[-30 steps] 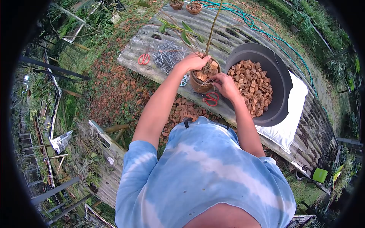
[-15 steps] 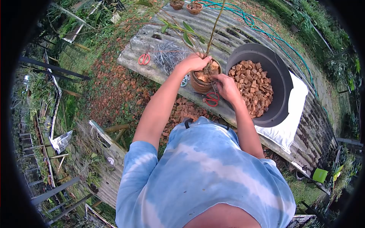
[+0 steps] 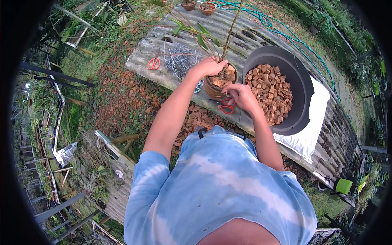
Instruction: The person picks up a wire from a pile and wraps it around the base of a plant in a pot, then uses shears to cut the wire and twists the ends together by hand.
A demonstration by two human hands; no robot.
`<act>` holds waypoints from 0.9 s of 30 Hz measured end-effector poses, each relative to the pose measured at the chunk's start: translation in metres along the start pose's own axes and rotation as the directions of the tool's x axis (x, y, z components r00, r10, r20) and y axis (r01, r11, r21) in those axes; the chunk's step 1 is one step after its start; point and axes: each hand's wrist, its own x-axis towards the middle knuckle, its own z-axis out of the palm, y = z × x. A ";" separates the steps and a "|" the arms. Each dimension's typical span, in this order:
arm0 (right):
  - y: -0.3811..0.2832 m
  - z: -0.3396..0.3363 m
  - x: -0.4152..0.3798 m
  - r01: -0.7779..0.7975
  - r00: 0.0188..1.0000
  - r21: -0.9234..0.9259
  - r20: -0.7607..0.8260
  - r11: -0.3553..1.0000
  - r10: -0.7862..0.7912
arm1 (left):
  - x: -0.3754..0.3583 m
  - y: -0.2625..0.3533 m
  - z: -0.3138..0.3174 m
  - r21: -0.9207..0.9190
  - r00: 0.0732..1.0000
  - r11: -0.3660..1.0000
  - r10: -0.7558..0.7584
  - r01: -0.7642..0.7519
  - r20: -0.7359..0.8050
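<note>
A brown clay pot (image 3: pixel 214 93) with chunky brown pieces inside stands near the bench's front edge. From it rises a plant stem (image 3: pixel 229 36), with thinner leafy stems leaning left. My left hand (image 3: pixel 209 67) reaches over the pot's far-left rim, fingers closed around the stem base. At the near-right rim, my right hand (image 3: pixel 241 98) pinches what looks like a thin bent wire (image 3: pixel 228 93); its other end shows below the hand. Red-handled scissors (image 3: pixel 227 107) lie just below the pot, partly overlapped by the right hand. Bundled metal wires (image 3: pixel 179 59) lie left of the pot.
To the right, a large dark tub (image 3: pixel 300 110) holds brown chunks (image 3: pixel 269 92) and stands on a white sack (image 3: pixel 318 118). Another pair of red-handled scissors (image 3: pixel 154 63) lies far left on the corrugated bench (image 3: pixel 151 45). Small pots (image 3: pixel 207 8) and a green hose (image 3: pixel 281 32) are behind.
My right hand has drawn back slightly from the pot's inside to its near-right rim, and the thin wire in its fingers now shows. My left hand stays at the stem.
</note>
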 end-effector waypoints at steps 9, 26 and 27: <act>-0.041 -0.015 -0.001 0.162 0.973 -0.365 -0.097 0.917 -0.211 | -0.006 0.010 -0.009 0.004 0.998 1.000 -0.030 0.030 0.063; -0.067 -0.011 -0.015 0.393 0.761 -0.742 -0.070 0.544 -0.645 | -0.004 0.008 -0.010 -0.056 0.998 0.997 -0.044 0.046 0.047; -0.061 -0.012 -0.013 0.400 0.744 -0.756 -0.063 0.519 -0.665 | -0.004 0.006 -0.007 -0.053 0.998 0.997 -0.046 0.048 0.042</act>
